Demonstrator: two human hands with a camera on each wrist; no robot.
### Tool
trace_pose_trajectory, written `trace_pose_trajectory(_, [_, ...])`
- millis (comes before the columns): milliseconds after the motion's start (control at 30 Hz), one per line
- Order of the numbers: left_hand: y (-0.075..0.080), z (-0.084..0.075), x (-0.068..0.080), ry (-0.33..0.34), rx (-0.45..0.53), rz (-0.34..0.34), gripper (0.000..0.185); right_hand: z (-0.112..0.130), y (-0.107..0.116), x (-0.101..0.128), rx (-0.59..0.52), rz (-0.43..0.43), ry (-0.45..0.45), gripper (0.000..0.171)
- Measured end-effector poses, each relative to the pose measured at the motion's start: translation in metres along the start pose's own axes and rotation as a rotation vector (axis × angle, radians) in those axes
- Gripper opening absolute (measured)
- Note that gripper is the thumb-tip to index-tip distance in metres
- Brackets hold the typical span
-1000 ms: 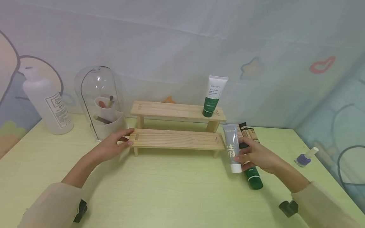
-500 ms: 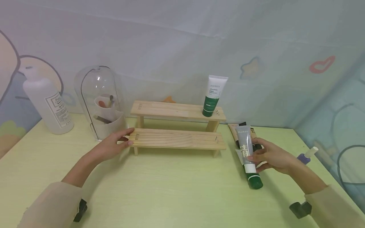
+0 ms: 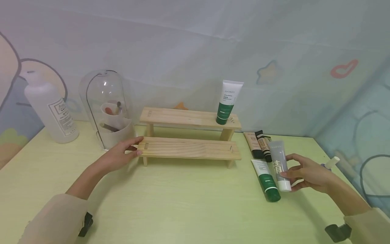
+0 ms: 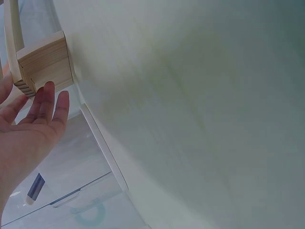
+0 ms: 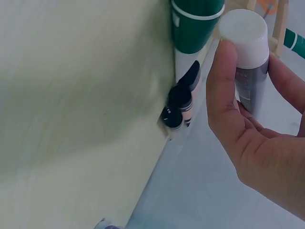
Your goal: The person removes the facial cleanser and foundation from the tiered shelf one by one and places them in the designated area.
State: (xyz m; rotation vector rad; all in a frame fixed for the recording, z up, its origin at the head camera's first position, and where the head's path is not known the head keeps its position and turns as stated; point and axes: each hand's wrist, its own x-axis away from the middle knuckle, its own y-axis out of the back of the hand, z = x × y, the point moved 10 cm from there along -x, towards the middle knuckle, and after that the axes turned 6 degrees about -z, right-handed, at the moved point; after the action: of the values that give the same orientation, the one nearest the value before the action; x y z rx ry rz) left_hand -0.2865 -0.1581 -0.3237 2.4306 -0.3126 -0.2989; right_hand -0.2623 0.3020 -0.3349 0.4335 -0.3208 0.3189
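Two-tier stepped shelf of pale, grained wood (image 3: 189, 148), on a smooth yellow-green tabletop (image 3: 182, 203). Left hand (image 3: 120, 156): fingers straight, resting against the lower tier's left end. Soft grey plastic tube with round white cap (image 3: 279, 166), just right of a flat-lying green-and-white tube (image 3: 266, 175): pinched near its cap by the right hand (image 3: 307, 173), thumb and fingers curled round it.

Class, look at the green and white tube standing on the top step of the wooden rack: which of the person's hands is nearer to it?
Right. The right hand grips a grey tube below and right of the standing tube; the left hand touches the rack's far left end.
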Motion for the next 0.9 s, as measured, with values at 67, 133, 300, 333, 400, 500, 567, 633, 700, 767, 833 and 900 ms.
trace_pose_trajectory(67, [0.0,0.0,0.0,-0.004,-0.001,-0.001,0.052,-0.005,0.002,0.002,-0.006,0.008,0.002,0.057])
trace_pose_trajectory(133, [0.0,0.0,0.0,-0.005,0.0,0.0,0.052,-0.011,0.003,0.003,-0.006,0.016,-0.001,0.056])
trace_pose_trajectory(300, [0.0,0.001,0.0,-0.001,0.006,0.004,0.053,-0.025,0.002,0.005,-0.006,0.026,-0.028,0.053])
trace_pose_trajectory(333, [0.0,0.001,0.0,-0.001,0.005,0.005,0.053,-0.028,0.002,0.006,-0.008,0.027,-0.032,0.053])
trace_pose_trajectory(400, [0.0,0.001,0.0,-0.001,0.006,0.004,0.053,-0.033,0.002,0.006,-0.01,0.028,-0.04,0.052])
trace_pose_trajectory(500, [0.0,0.001,0.0,0.001,0.007,0.004,0.053,-0.038,0.0,0.006,-0.011,0.027,-0.046,0.052])
trace_pose_trajectory(567, [0.0,0.0,0.0,0.0,0.008,0.005,0.053,-0.04,-0.001,0.006,-0.014,0.031,-0.046,0.05])
trace_pose_trajectory(633, [0.0,0.0,0.0,0.0,0.01,0.005,0.053,-0.042,-0.002,0.006,-0.02,0.038,-0.044,0.049])
trace_pose_trajectory(700, [0.0,-0.001,0.0,-0.003,0.01,0.004,0.053,-0.043,-0.003,0.006,-0.026,0.047,-0.041,0.047])
trace_pose_trajectory(767, [0.0,-0.001,0.0,-0.005,0.01,0.003,0.053,-0.044,-0.005,0.007,-0.035,0.058,-0.038,0.046])
trace_pose_trajectory(833, [0.0,-0.001,0.0,-0.006,0.009,0.002,0.053,-0.046,-0.006,0.007,-0.043,0.07,-0.035,0.044])
trace_pose_trajectory(900, [0.0,-0.001,0.001,-0.007,0.009,0.002,0.053,-0.047,-0.008,0.007,-0.05,0.083,-0.031,0.041])
